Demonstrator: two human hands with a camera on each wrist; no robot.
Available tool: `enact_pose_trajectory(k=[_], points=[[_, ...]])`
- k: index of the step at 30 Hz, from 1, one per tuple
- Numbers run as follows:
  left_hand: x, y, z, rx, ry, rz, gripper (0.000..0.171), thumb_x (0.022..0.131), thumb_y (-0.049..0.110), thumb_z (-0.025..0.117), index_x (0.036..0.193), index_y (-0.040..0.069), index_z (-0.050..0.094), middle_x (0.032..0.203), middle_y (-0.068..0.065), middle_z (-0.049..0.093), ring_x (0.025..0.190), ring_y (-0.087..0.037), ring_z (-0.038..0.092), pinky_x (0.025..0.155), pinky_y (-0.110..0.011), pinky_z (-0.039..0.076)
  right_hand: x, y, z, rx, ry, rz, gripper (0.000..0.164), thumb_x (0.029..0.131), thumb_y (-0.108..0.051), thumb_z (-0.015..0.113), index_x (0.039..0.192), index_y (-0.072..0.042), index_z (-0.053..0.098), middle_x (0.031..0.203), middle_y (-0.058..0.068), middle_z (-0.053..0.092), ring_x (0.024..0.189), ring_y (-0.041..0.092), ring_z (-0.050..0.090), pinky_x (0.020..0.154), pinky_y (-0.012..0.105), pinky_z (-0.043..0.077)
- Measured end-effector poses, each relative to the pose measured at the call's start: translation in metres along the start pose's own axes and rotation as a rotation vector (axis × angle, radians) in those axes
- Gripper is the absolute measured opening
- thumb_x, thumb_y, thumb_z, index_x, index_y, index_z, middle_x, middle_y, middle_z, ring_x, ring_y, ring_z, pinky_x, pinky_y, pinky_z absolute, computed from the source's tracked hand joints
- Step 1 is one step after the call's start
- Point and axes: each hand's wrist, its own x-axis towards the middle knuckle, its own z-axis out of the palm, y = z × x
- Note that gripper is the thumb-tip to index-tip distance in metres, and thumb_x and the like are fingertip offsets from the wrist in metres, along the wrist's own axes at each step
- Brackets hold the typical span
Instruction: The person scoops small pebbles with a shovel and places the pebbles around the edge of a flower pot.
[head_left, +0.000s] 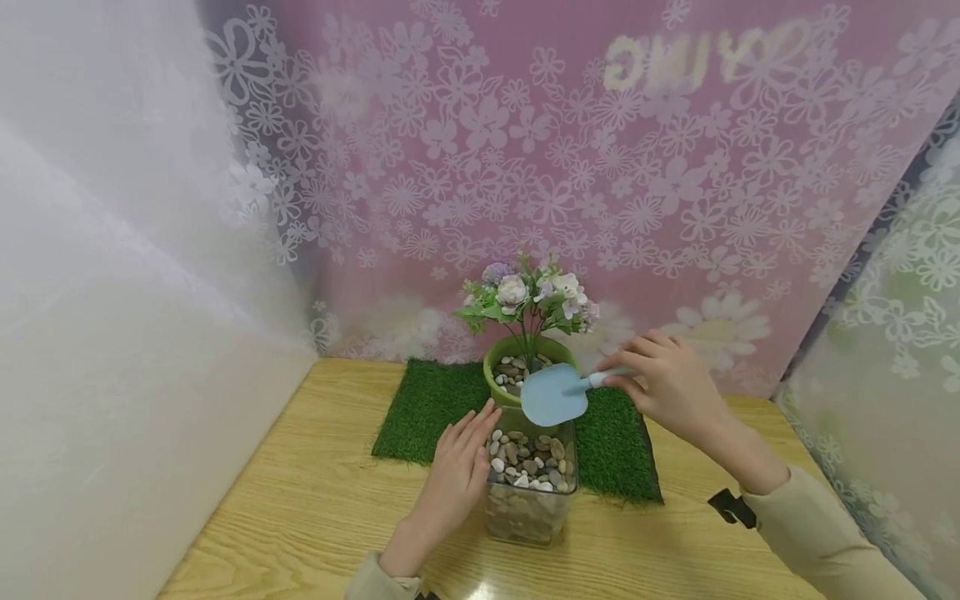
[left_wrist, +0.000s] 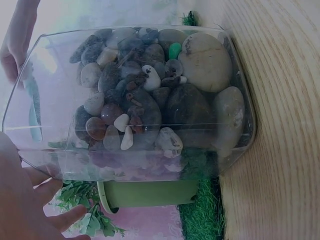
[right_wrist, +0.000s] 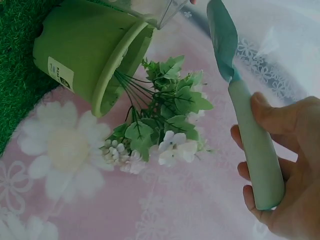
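In the head view my right hand grips a small light-blue hand trowel by its pale handle. The blade hangs above the back rim of a clear square container and in front of a green flowerpot; no stones show on it. Pebbles fill part of the container, with large stones low down in the left wrist view. My left hand rests with straight fingers against the container's left rim. White and lilac flowers with green leaves stand in the pot, with pebbles around their stems.
A green artificial-grass mat lies under the pot on the wooden table. Behind rises a pink flower-patterned curtain. A white panel bounds the left side, and a patterned sheet the right.
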Motion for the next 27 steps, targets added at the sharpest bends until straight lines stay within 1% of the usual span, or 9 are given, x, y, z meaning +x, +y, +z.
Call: enact_pose_trajectory(k=[5,8,10,12,15,18,20,24,27], points=[[0.0,0.0,0.0,-0.003,0.004,-0.001,0.051,0.106,0.012,0.043,0.157,0.015,0.041,0.164,0.001,0.034,0.146,-0.034,0.037,0.114,-0.069,0.025,0.001,-0.008,0.008,0.015,-0.059,-0.121,0.02,0.073,-0.016,0.086,0.091,-0.017,0.078,0.087,-0.004,0.068,0.084,0.02,0.055,0.07,0.035,0.033],[0.0,0.0,0.0,-0.003,0.004,-0.002,0.051,0.106,0.012,0.042,0.157,0.016,0.04,0.164,0.001,0.034,0.146,-0.034,0.037,0.115,-0.069,0.025,0.0,-0.012,0.016,0.007,-0.088,-0.189,0.018,0.073,-0.02,0.085,0.089,-0.019,0.076,0.086,-0.004,0.065,0.083,0.019,0.055,0.07,0.035,0.033],[0.0,0.0,0.0,-0.009,0.001,-0.003,0.052,0.106,0.012,0.043,0.158,0.017,0.04,0.164,0.001,0.034,0.146,-0.034,0.037,0.115,-0.069,0.024,-0.001,-0.015,0.022,0.01,-0.101,-0.226,0.017,0.073,-0.021,0.086,0.087,-0.019,0.075,0.084,-0.005,0.064,0.081,0.018,0.054,0.073,0.038,0.041],[0.0,0.0,0.0,-0.01,-0.002,-0.004,0.052,0.106,0.011,0.043,0.158,0.017,0.039,0.164,0.001,0.034,0.147,-0.033,0.037,0.114,-0.069,0.024,-0.001,-0.017,0.027,0.016,-0.11,-0.255,0.018,0.072,-0.021,0.087,0.085,-0.02,0.075,0.084,-0.005,0.063,0.08,0.017,0.054,0.077,0.041,0.045],[0.0,-0.001,0.001,-0.016,-0.001,-0.001,0.052,0.106,0.011,0.043,0.158,0.017,0.039,0.164,0.001,0.034,0.146,-0.034,0.037,0.114,-0.07,0.025,0.001,-0.022,0.032,0.014,-0.13,-0.283,0.02,0.071,-0.023,0.089,0.084,-0.02,0.075,0.085,-0.005,0.064,0.081,0.017,0.056,0.076,0.04,0.045],[0.0,-0.002,0.001,-0.018,-0.001,0.005,0.05,0.107,0.014,0.041,0.158,0.017,0.039,0.164,0.0,0.034,0.146,-0.035,0.037,0.113,-0.071,0.025,0.002,-0.026,0.035,0.004,-0.153,-0.292,0.019,0.072,-0.024,0.088,0.085,-0.021,0.075,0.086,-0.005,0.064,0.081,0.016,0.054,0.071,0.034,0.036],[0.0,-0.002,0.001,-0.018,-0.001,0.007,0.05,0.108,0.016,0.039,0.158,0.016,0.039,0.164,0.0,0.034,0.146,-0.035,0.037,0.113,-0.071,0.025,0.003,-0.028,0.034,0.001,-0.163,-0.294,0.017,0.073,-0.024,0.088,0.085,-0.021,0.075,0.086,-0.005,0.064,0.081,0.016,0.054,0.071,0.033,0.035],[0.0,-0.001,0.0,-0.024,-0.01,0.003,0.05,0.108,0.016,0.039,0.158,0.016,0.038,0.164,0.001,0.033,0.147,-0.034,0.036,0.113,-0.07,0.024,0.004,-0.031,0.032,0.008,-0.166,-0.303,0.017,0.073,-0.024,0.087,0.085,-0.021,0.076,0.086,-0.005,0.065,0.082,0.016,0.056,0.073,0.034,0.038],[0.0,-0.001,0.0,-0.025,-0.015,-0.001,0.05,0.108,0.016,0.04,0.158,0.017,0.038,0.165,0.002,0.032,0.147,-0.033,0.036,0.114,-0.07,0.024,0.005,-0.033,0.031,-0.009,-0.156,-0.337,0.019,0.072,-0.023,0.088,0.085,-0.021,0.075,0.087,-0.005,0.065,0.084,0.017,0.056,0.074,0.036,0.04]])
